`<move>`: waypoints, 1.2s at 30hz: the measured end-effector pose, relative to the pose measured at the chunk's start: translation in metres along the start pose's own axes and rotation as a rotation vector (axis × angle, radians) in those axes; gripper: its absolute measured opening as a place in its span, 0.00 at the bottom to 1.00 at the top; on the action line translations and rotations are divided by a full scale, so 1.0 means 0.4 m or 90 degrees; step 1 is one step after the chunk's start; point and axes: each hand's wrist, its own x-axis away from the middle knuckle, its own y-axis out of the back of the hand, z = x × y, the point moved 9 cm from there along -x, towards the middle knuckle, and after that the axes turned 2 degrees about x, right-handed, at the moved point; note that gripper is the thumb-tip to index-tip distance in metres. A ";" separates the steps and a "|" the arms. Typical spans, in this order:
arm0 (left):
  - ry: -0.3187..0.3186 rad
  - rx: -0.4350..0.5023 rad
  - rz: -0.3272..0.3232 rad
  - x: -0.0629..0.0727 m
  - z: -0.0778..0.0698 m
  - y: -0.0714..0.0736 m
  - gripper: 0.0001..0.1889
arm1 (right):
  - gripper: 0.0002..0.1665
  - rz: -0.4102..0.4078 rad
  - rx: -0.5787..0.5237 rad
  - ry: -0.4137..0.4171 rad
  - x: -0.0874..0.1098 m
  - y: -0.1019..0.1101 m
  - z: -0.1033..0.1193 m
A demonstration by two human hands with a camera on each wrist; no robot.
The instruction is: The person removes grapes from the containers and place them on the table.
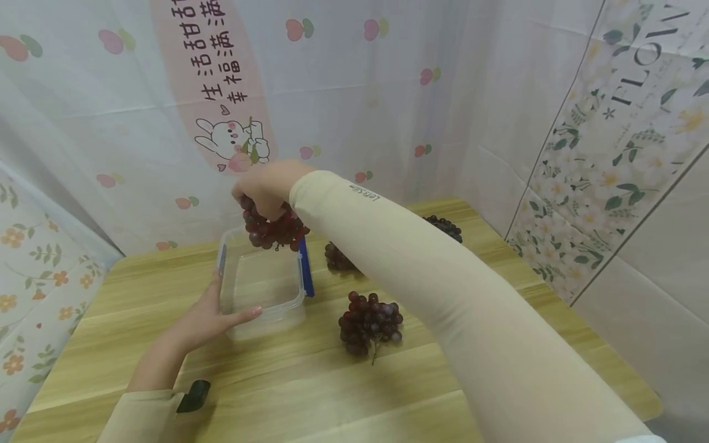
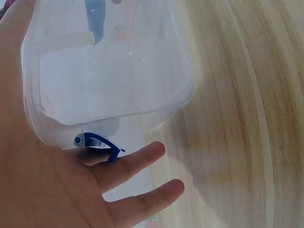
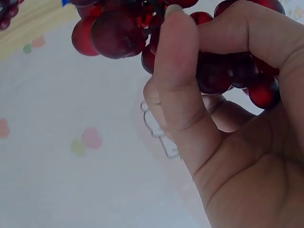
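Observation:
My right hand (image 1: 271,184) pinches a bunch of dark red grapes (image 1: 268,232) by its stem, thumb and fingers meeting at the top in the right wrist view. The bunch hangs above the far end of a clear plastic container (image 1: 290,303) with no lid on it and blue side latches (image 1: 306,271). At the container's near left corner rests my left hand (image 1: 200,323), thumb along the front and fingers along the left side. In the left wrist view its fingers (image 2: 137,164) stretch out nearly straight beneath a blue latch (image 2: 100,141).
A bunch of red grapes (image 1: 370,323) lies right of the container. Another reddish bunch (image 1: 339,258) and a darker bunch (image 1: 445,227) sit farther back, partly hidden by my right sleeve (image 1: 421,264). A printed curtain (image 1: 343,111) hangs behind the wooden table (image 1: 310,394).

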 end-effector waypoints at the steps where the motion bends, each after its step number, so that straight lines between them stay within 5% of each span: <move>1: -0.003 0.002 -0.001 0.000 -0.001 0.001 0.74 | 0.24 -0.002 0.009 0.001 0.001 0.004 -0.007; 14: -0.012 0.012 0.008 0.001 -0.001 -0.005 0.74 | 0.26 0.020 -0.025 -0.017 0.012 -0.032 -0.132; 36: -0.001 -0.014 0.022 -0.003 0.010 -0.006 0.74 | 0.19 0.118 0.022 -0.085 0.207 -0.202 -0.301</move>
